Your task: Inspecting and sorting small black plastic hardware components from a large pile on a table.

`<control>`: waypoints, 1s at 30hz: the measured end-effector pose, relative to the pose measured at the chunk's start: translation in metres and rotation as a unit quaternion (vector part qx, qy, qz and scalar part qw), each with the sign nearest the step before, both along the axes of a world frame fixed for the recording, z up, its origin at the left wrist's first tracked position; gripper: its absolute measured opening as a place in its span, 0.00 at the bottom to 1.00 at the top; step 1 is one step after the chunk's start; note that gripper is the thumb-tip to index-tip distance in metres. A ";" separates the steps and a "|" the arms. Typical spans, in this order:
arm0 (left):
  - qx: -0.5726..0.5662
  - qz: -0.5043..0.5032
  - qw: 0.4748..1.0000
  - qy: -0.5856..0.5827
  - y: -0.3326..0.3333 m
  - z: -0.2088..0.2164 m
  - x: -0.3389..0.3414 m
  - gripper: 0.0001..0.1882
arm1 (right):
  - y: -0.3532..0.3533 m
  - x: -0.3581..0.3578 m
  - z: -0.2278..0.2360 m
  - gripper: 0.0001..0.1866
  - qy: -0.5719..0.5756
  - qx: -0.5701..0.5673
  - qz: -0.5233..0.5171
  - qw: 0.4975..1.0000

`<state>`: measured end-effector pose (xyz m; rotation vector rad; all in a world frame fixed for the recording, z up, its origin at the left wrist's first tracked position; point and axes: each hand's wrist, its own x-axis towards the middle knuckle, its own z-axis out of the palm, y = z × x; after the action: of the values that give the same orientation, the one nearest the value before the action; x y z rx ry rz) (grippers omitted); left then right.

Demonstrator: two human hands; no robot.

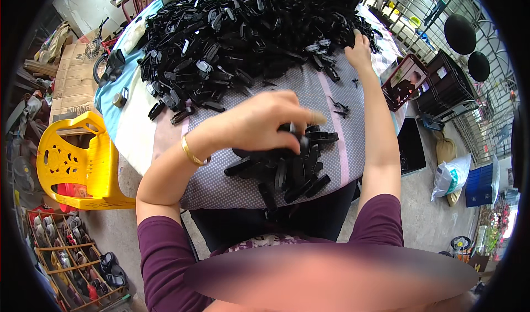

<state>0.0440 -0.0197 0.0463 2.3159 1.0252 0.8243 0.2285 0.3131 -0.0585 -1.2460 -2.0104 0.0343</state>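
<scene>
A large heap of black elongated plastic pieces (221, 41) covers the far part of the table. A smaller pile of black plastic pieces (298, 171) lies near the front edge. Over this small pile arches my left hand (268, 119), a gold bangle on its wrist. Its thumb and forefinger are apart, with dark pieces showing between and below them; the fingertips are blurred. My right arm is stretched far forward. At the heap's right edge my right hand (360, 51) touches the pieces, fingers extended and thumb apart.
A few thin black bits (340, 109) lie on the dotted tablecloth (243, 193). A phone-like screen (407, 83) stands at the table's right edge. To the left are a yellow plastic chair (99, 163) and a shoe rack (66, 259). A white bag (450, 176) sits on the floor at right.
</scene>
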 end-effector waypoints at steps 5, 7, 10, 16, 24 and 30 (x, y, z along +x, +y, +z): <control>-0.017 -0.045 0.999 -0.019 0.004 -0.014 -0.002 0.20 | 0.047 -0.008 0.020 0.39 -0.020 -0.007 0.027 0.999; 0.026 0.026 0.999 -0.015 0.008 -0.016 -0.006 0.15 | 0.046 -0.017 0.033 0.46 -0.017 -0.041 0.042 0.998; 0.132 0.172 0.976 0.027 0.031 -0.044 -0.026 0.13 | 0.052 -0.030 0.017 0.44 -0.014 -0.084 0.037 0.996; 0.202 0.280 0.937 0.059 0.060 -0.062 -0.038 0.19 | 0.019 -0.041 0.000 0.25 -0.028 -0.027 0.070 0.997; 0.234 0.313 0.889 0.237 0.100 -0.075 -0.029 0.12 | -0.057 -0.052 0.005 0.17 0.046 0.052 0.190 0.979; 0.145 0.337 0.930 -0.009 0.065 -0.057 -0.026 0.14 | -0.106 -0.055 0.032 0.17 -0.113 0.173 0.177 0.962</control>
<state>0.0179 0.0451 -0.0102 2.1726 1.8427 1.3250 0.1739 0.2070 -0.0261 -0.6865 -2.2936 -0.2861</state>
